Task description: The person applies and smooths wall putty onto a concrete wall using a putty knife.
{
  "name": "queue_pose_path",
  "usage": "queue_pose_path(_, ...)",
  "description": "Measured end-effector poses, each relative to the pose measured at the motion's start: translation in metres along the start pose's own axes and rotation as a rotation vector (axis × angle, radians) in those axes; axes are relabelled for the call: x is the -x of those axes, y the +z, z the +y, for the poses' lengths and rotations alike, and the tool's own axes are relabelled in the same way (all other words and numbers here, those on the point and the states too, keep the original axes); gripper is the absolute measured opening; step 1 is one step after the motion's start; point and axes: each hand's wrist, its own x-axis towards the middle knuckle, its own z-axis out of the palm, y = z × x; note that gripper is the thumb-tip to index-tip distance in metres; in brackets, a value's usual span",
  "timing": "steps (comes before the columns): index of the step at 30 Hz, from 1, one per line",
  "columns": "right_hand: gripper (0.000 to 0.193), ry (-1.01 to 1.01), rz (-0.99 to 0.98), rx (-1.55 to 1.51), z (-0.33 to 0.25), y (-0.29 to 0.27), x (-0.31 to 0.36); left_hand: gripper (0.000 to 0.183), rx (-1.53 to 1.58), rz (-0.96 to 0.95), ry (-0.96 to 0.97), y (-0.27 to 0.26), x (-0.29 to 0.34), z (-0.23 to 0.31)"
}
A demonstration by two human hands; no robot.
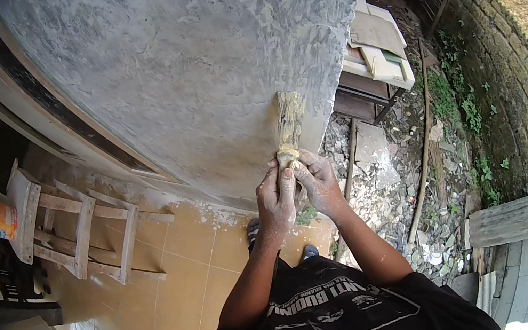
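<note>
1. Standing above a yellow tiled floor at a wall corner, on a raised perch hidden from view; both hands wrapped around one tool.
2. Left hand and right hand pressed together, fingers clamped on the short handle of a wide, worn, plaster-caked brush; bristles up, laid flat against the rough grey plastered wall near its outer edge.
3. Risk of slipping off the corner: bristles just beside the wall's edge, so a sideways stroke likely to run into open air.
4. Risk of a dropped brush: handle slick with wet paste, rubble-strewn ground below.
5. Risk of overreaching: weight leaning toward the corner; footing impossible to judge.
6. Splashes likely on the pale wooden stool and orange tub, though both well apart.
</note>
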Motion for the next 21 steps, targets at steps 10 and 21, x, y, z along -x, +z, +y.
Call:
queue_pose_path(10, 0.026, 0.115, -0.003, 0.001, 0.020, 0.000, 0.001, 0.029, 0.020, 0.003, -0.048, -0.007, 0.002, -0.019)
queue_pose_path(21, 0.023, 0.028, -0.001, 0.006, -0.009, 0.009, -0.014, 0.030, 0.076, 0.050, 0.022, -0.005, -0.012, 0.004)
